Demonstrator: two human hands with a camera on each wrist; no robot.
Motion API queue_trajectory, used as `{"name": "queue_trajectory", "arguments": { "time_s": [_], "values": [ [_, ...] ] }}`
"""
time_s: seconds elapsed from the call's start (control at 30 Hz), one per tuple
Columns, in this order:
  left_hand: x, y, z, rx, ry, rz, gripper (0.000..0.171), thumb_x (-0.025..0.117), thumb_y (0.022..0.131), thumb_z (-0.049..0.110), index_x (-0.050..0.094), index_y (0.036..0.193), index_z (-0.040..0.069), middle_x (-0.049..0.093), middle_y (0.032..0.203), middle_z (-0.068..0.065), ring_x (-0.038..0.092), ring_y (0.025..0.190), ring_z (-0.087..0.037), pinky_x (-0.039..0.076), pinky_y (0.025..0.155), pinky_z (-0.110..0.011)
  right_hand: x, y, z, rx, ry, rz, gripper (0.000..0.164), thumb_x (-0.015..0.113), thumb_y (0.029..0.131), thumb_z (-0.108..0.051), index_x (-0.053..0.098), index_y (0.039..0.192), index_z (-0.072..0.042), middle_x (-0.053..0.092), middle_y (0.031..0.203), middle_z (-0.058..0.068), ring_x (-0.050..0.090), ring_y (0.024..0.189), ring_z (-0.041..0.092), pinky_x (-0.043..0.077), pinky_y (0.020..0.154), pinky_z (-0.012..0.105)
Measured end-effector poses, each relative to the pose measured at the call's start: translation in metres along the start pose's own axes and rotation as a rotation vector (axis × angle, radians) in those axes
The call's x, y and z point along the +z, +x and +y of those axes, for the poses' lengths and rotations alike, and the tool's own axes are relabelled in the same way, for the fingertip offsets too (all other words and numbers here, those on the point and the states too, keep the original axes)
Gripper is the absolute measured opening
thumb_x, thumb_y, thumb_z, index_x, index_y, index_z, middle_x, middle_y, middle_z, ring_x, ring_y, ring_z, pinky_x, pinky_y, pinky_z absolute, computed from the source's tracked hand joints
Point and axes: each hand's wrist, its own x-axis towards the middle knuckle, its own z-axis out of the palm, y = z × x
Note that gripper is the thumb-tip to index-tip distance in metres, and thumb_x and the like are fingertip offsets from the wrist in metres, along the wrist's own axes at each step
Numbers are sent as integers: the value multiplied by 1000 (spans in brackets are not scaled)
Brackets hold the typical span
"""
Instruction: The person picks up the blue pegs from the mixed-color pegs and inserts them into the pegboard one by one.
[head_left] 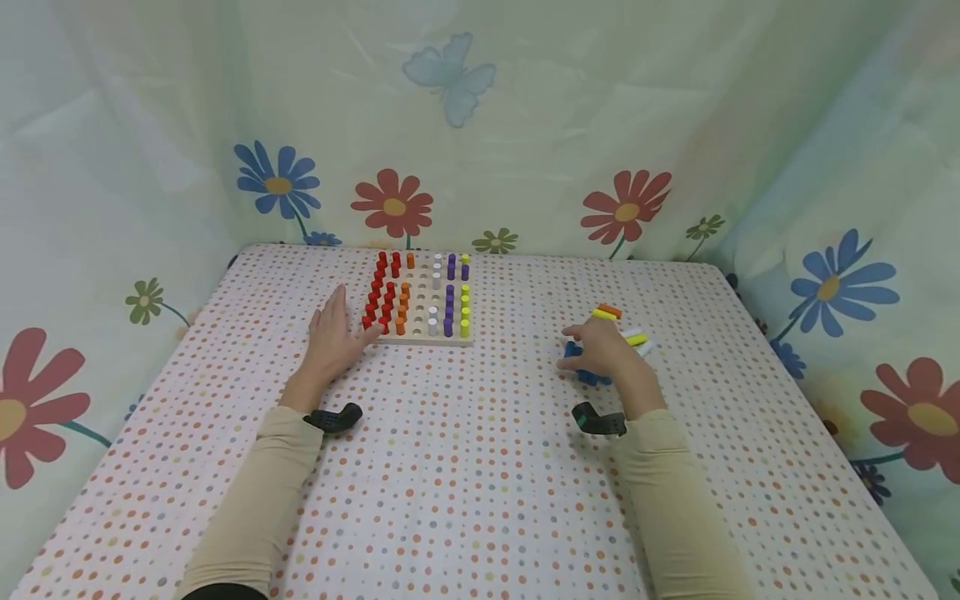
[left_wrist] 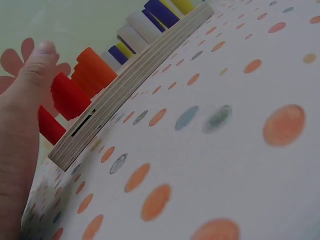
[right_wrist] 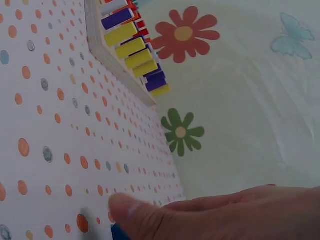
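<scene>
A wooden pegboard (head_left: pixel 420 340) stands at the back of the table, holding columns of red, orange, white, purple and yellow pegs, with some bare holes in the middle. My left hand (head_left: pixel 330 343) is beside its front left corner, fingers spread. The thumb (left_wrist: pixel 35 75) overlaps the red pegs (left_wrist: pixel 69 96) in the left wrist view. On the right, my right hand (head_left: pixel 603 346) hovers over a loose group of blue pegs (head_left: pixel 588 377), thumb and forefinger apart. In the right wrist view its thumb (right_wrist: pixel 127 207) partly hides a bit of blue (right_wrist: pixel 117 233).
Loose yellow (head_left: pixel 637 340), white (head_left: pixel 645 347) and orange pegs (head_left: pixel 611 310) lie around the right hand. A dotted cloth (head_left: pixel 465 467) covers the table. A flowered curtain (head_left: pixel 525 108) hangs behind and at both sides.
</scene>
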Motion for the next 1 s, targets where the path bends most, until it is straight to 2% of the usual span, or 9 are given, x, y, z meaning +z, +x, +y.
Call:
{"name": "queue_trajectory", "arguments": {
  "time_s": [0.13,0.3,0.4,0.63,0.8,1.0],
  "values": [
    [1,2,-1,8,76,-72,118,55,76,75,0,153,4,8,159,-20,12,146,-38,3,116,-59,2,2,-1,0,-59,-63,68,76,80,-32,49,137,-7,51,130,25,44,121,44,43,97,56],
    [4,3,-2,-3,139,-123,124,56,69,81,8,152,2,12,159,-18,16,146,-37,1,117,-59,6,10,-5,-5,-41,-78,59,71,85,-25,49,137,-7,54,125,25,44,119,45,44,95,56],
    [5,5,-2,2,188,-153,124,52,68,84,13,152,2,15,158,-17,17,146,-35,2,117,-59,8,17,-7,21,-31,-58,55,71,86,-23,51,134,-6,57,122,22,47,115,41,46,94,53],
    [6,7,-1,23,252,-149,110,50,74,80,29,148,2,26,155,-16,21,144,-33,6,115,-61,3,26,-15,26,43,-19,48,70,86,-22,58,127,-1,55,128,22,52,115,36,44,98,51],
    [6,7,-1,21,266,-151,107,49,75,80,31,148,3,26,155,-16,21,144,-34,6,115,-61,-8,30,-30,-3,181,51,46,68,87,-19,57,127,1,57,126,22,55,112,34,46,96,48],
    [7,6,0,13,257,-156,105,49,76,79,31,148,5,26,155,-15,20,145,-32,5,116,-60,-1,39,-52,-7,534,228,49,69,87,-21,55,131,-5,57,127,17,61,109,30,53,88,42]
  ]
}}
